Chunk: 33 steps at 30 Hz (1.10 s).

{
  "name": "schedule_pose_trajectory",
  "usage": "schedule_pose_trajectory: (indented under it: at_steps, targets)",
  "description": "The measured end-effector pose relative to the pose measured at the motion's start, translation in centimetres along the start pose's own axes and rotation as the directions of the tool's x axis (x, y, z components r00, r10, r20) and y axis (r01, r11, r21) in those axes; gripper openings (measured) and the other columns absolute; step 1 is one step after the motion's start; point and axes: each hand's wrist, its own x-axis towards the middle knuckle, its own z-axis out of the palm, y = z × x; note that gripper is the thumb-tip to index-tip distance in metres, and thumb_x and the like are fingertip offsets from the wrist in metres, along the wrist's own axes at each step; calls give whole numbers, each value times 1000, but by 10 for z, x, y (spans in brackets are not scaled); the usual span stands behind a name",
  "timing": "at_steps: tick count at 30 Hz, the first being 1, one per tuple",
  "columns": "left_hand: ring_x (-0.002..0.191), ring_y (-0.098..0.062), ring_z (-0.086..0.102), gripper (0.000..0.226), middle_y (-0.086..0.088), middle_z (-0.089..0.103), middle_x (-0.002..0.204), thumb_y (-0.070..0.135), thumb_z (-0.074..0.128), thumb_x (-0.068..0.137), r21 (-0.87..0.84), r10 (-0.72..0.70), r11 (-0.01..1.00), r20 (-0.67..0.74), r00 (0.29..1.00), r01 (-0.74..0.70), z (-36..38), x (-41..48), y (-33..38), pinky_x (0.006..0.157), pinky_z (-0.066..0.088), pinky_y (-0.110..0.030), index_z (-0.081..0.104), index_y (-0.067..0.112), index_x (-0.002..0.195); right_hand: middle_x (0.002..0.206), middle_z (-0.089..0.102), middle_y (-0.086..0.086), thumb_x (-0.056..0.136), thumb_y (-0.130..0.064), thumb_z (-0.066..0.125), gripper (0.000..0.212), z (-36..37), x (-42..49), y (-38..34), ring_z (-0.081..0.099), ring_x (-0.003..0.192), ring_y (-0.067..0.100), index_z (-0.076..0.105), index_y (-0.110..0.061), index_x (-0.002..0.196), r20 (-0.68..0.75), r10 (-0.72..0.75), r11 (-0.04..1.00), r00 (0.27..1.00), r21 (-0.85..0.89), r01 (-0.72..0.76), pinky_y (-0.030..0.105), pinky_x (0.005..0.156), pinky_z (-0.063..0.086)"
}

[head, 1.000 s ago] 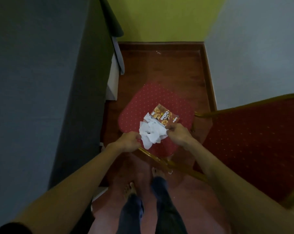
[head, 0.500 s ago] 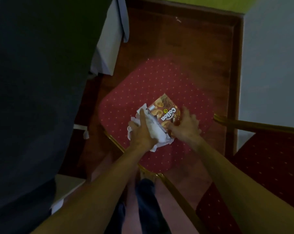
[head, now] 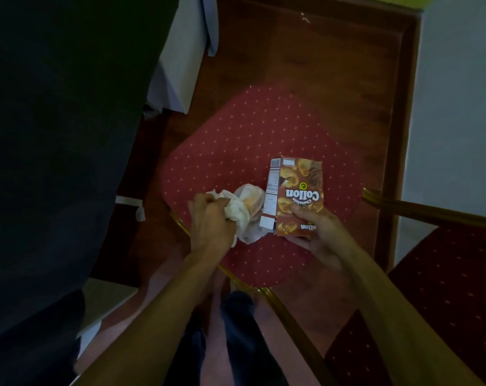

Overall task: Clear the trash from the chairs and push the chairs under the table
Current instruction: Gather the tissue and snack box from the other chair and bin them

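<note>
A red dotted chair seat [head: 236,140] with a gold frame lies below me. Over its near part, my left hand [head: 211,221] is closed around a wad of crumpled white tissue [head: 247,210]. To the right of it my right hand [head: 317,232] grips the lower end of a brown Collon snack box [head: 297,193], which stands tilted up off the seat. A dark table [head: 63,135] with a white cloth fills the left side.
A second red chair [head: 445,288] with a gold frame stands at the right, close to my right arm. A grey wall [head: 459,93] with a wooden skirting board closes the right side. My legs and feet stand on the reddish floor behind the first chair.
Both hands closed on the trash: the left bunched the tissue into a wad, the right lifted the snack box upright. The view has dropped closer to the seat.
</note>
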Motion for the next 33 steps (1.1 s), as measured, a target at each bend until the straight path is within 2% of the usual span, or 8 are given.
schedule_pose_trajectory:
  at_steps: [3, 7, 11, 17, 19, 24, 28, 33]
  targets:
    - [126, -31, 39, 39, -13, 44, 140, 18, 63, 88, 130, -62, 989, -20, 998, 64, -4, -8, -2, 103, 40, -42, 69, 30, 125, 111, 77, 4, 81, -29, 80, 42, 19, 3, 7, 73, 104, 27, 68, -21, 121, 11, -11, 998, 1000, -67, 11, 51, 93, 56]
    - [112, -14, 49, 52, -16, 57, 131, -5, 51, 86, -224, -140, 963, 75, 987, 153, -13, -7, 6, 99, 49, -29, 66, 17, 131, 107, 78, 5, 80, -19, 80, 38, 54, 1, 15, 75, 97, 26, 67, -21, 116, 54, -9, 993, 998, -117, 16, 50, 86, 60]
    - [92, -32, 74, 55, -15, 76, 99, -18, 35, 79, -646, -314, 580, 385, 868, 496, -38, -9, 12, 70, 63, -39, 77, 11, 101, 116, 75, 11, 83, -16, 78, 46, 70, -7, 24, 72, 106, 32, 64, -14, 126, 125, 59, 996, 990, 52, -66, 55, 91, 57]
    - [72, -16, 71, 31, -10, 76, 83, -2, 47, 90, -772, -136, 294, 550, 824, 563, -124, -54, 24, 68, 61, -32, 77, 5, 91, 119, 73, 15, 78, -19, 79, 60, 98, -68, 1, 73, 98, 33, 58, -12, 133, 218, 71, 987, 973, 127, -101, 47, 78, 61]
    - [75, -18, 70, 27, -6, 74, 78, 11, 52, 95, -801, -124, 233, 538, 834, 552, -160, -75, 31, 76, 60, -37, 76, 10, 83, 120, 73, 10, 75, -17, 84, 71, 116, -102, -15, 74, 98, 31, 49, -22, 137, 209, 41, 997, 977, 57, -54, 49, 75, 61]
    - [116, -36, 67, 33, -14, 71, 126, 22, 60, 97, -860, -133, 281, 403, 905, 425, -244, -134, 42, 98, 52, -57, 66, 13, 128, 125, 67, -2, 70, -18, 90, 92, 175, -185, -48, 71, 105, 21, 38, -41, 142, 229, -166, 974, 959, -111, 196, 41, 77, 62]
    - [116, -39, 66, 36, -15, 69, 127, 20, 62, 96, -924, -189, 230, 265, 946, 305, -303, -174, 35, 86, 59, -55, 64, 13, 131, 125, 66, -9, 77, -24, 85, 83, 222, -242, -69, 68, 106, 8, 43, -35, 147, 372, -263, 880, 890, -286, 379, 24, 74, 59]
    - [111, -37, 70, 45, -16, 71, 125, 19, 70, 89, -974, -277, 158, 112, 954, 160, -366, -224, 4, 78, 63, -47, 62, 10, 133, 106, 75, -10, 79, -22, 83, 46, 292, -298, -69, 72, 98, 9, 64, -31, 120, 532, -326, 706, 782, -413, 575, 44, 91, 59]
